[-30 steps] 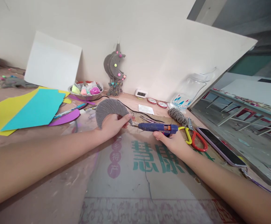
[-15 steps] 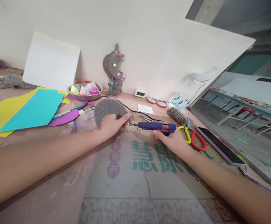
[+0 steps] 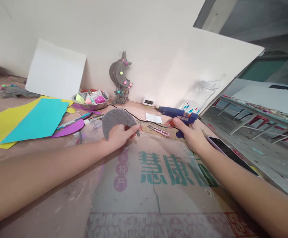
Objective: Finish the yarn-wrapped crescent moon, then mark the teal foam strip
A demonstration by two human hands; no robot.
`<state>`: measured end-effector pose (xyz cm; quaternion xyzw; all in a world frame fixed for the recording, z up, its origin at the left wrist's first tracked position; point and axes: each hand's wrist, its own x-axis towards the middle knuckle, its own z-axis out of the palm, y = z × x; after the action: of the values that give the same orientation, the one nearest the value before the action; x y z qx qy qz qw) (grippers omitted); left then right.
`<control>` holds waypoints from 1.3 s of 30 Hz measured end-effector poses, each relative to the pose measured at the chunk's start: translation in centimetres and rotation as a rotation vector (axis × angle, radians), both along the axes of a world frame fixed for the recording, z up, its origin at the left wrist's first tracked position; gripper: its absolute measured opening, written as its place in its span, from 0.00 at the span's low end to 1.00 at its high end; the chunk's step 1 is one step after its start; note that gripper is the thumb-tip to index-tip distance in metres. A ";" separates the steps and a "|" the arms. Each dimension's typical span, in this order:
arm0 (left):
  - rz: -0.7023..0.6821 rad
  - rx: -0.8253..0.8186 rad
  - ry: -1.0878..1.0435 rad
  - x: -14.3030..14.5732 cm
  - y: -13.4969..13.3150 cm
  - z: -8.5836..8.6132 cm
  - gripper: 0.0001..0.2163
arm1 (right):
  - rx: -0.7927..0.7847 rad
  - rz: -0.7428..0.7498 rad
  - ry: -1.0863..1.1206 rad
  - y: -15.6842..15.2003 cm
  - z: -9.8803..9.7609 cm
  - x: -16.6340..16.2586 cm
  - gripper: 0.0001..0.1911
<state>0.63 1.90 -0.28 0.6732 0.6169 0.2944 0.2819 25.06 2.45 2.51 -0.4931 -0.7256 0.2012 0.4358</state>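
Observation:
A crescent moon wrapped in grey yarn (image 3: 118, 118) is pinched near its right tip by my left hand (image 3: 123, 134), thumb on top. My right hand (image 3: 187, 130) grips a blue glue gun (image 3: 177, 113), whose nozzle points left and sits apart from the crescent, up and to its right. Under the glue gun lies a pink craft knife (image 3: 160, 131). Below both hands a printed cardboard sheet (image 3: 144, 198) under clear plastic covers the table. My right hand and the glue gun hide the yarn coil and scissors seen earlier.
Yellow and turquoise sheets (image 3: 37, 119) lie at left beside a metal bowl (image 3: 90, 105) of bagged clay. A finished moon ornament (image 3: 121, 74) hangs on the wall. A small digital clock (image 3: 149, 101), a clear jar (image 3: 200, 97) and a phone (image 3: 229, 153) stand or lie around the back and right.
My right hand has lifted the glue gun up and to the right, away from the crescent's tip. The craft knife now shows plainly. My left hand keeps its hold almost unmoved.

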 end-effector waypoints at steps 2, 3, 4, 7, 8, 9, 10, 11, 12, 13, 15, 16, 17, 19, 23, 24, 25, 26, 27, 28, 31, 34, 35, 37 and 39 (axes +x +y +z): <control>-0.012 -0.008 0.005 0.1 -0.1 0.0 0.24 | -0.049 -0.086 -0.041 1.9 0.3 0.3 0.18; -0.015 -0.009 0.008 0.1 -0.1 0.0 0.24 | -0.056 -0.128 -0.077 3.0 0.3 0.4 0.20; -0.017 -0.010 0.014 0.1 -0.2 0.1 0.24 | -0.052 -0.174 -0.114 4.1 0.2 0.5 0.21; -0.015 -0.010 0.038 0.1 -0.4 0.3 0.25 | -0.093 -0.251 -0.270 7.2 -0.6 0.8 0.20; -0.013 -0.010 0.046 0.1 -0.4 0.4 0.25 | -0.110 -0.294 -0.308 8.1 -1.0 0.9 0.19; -0.012 -0.012 0.053 0.1 -0.5 0.5 0.25 | -0.124 -0.314 -0.324 8.8 -1.5 1.0 0.17; -0.014 -0.014 0.059 0.0 -0.5 0.5 0.25 | -0.141 -0.325 -0.335 9.4 -1.9 1.1 0.16; -0.018 -0.015 0.063 0.0 -0.5 0.6 0.25 | -0.160 -0.330 -0.344 9.8 -2.3 1.2 0.15; -0.023 -0.017 0.065 0.0 -0.5 0.6 0.25 | -0.177 -0.331 -0.349 10.1 -2.6 1.3 0.14; -0.028 -0.017 0.066 0.0 -0.5 0.6 0.25 | -0.188 -0.330 -0.353 10.1 -2.8 1.5 0.14; -0.033 -0.015 0.065 0.0 -0.5 0.6 0.25 | -0.190 -0.320 -0.354 9.6 -3.0 1.8 0.17; -0.032 -0.016 0.062 0.0 -0.5 0.5 0.25 | -0.176 -0.316 -0.349 9.1 -2.9 1.9 0.20; -0.030 -0.019 0.059 0.0 -0.5 0.5 0.25 | -0.143 -0.319 -0.340 8.4 -2.8 1.9 0.23; -0.029 -0.030 0.050 0.1 -0.5 0.5 0.25 | -0.009 -0.346 -0.310 6.5 -2.6 1.7 0.28; -0.045 -0.019 0.057 0.0 -0.4 0.4 0.26 | 0.327 -0.160 -0.290 1.8 -2.6 0.0 0.23; -0.050 -0.011 0.062 0.0 -0.4 0.3 0.26 | 0.344 -0.074 -0.300 0.7 -2.6 -0.8 0.20; -0.053 -0.003 0.069 0.0 -0.4 0.3 0.27 | 0.340 -0.010 -0.301 -0.3 -2.6 -1.5 0.19; -0.052 0.002 0.076 -0.1 -0.4 0.2 0.27 | 0.321 0.021 -0.286 -1.2 -2.6 -2.3 0.17; -0.049 0.005 0.085 -0.1 -0.4 0.2 0.27 | 0.260 0.054 -0.279 -1.9 -2.6 -3.1 0.17; -0.048 0.010 0.094 -0.1 -0.4 0.2 0.27 | 0.206 0.087 -0.269 -2.5 -2.6 -3.7 0.17; -0.052 0.017 0.116 -0.1 -0.5 0.2 0.28 | 0.054 0.158 -0.237 -3.3 -2.6 -5.0 0.18; -0.059 0.010 0.123 0.0 -0.5 0.2 0.28 | -0.072 0.200 -0.177 -3.1 -3.0 -5.2 0.21; -0.061 0.007 0.123 0.0 -0.5 0.2 0.27 | -0.108 0.218 -0.140 -2.9 -3.1 -5.1 0.22; -0.068 0.008 0.125 0.0 -0.6 0.2 0.28 | -0.165 0.267 -0.060 -2.6 -3.5 -5.0 0.23; -0.068 0.007 0.127 0.0 -0.6 0.3 0.28 | -0.202 0.319 -0.005 -2.4 -3.7 -4.9 0.24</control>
<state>0.63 1.30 0.01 0.7121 0.6094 0.2434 0.2495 20.17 0.02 -1.24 -0.4134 -0.7719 0.3383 0.3446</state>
